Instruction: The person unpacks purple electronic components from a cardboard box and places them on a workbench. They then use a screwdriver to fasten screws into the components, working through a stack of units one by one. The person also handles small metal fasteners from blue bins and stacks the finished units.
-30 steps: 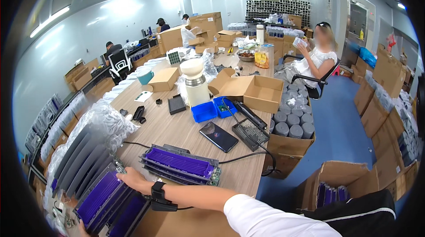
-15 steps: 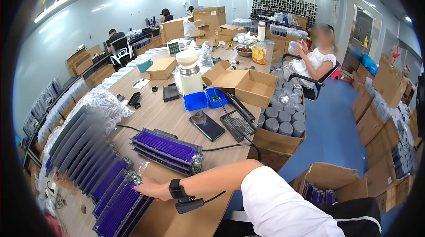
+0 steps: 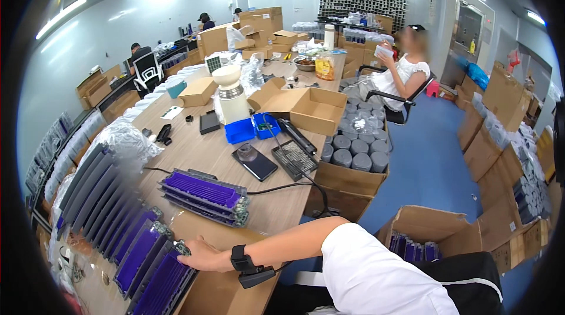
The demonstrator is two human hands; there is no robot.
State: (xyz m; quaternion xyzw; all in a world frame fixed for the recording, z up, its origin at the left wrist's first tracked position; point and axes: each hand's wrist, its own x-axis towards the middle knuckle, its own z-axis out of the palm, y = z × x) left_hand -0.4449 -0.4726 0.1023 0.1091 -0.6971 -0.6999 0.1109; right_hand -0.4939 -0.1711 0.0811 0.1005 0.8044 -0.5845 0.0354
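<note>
My right hand [image 3: 205,255] reaches in from the right, with a black strap and a small black device on its wrist. Its fingers close on the end of the nearest purple-and-grey slatted panel [image 3: 162,282], beside a small green circuit board. That panel leans in a long row of similar grey panels [image 3: 97,200] along the left of the table. A stack of purple-and-grey slatted panels [image 3: 203,191] lies flat just beyond the hand. Beneath my forearm is an open cardboard box [image 3: 226,291]. My left hand is out of view.
Farther along the table [image 3: 203,150] are a phone [image 3: 254,162], blue trays [image 3: 239,131], a cream vacuum flask [image 3: 232,103] and an open carton [image 3: 318,112]. A box of grey cylinders [image 3: 360,160] stands at the table's right. A co-worker [image 3: 400,73] sits beyond it.
My view has shifted, so the table contents appear farther left. My right hand stays at the near end of the row, where the nearest panels now stand farther apart.
</note>
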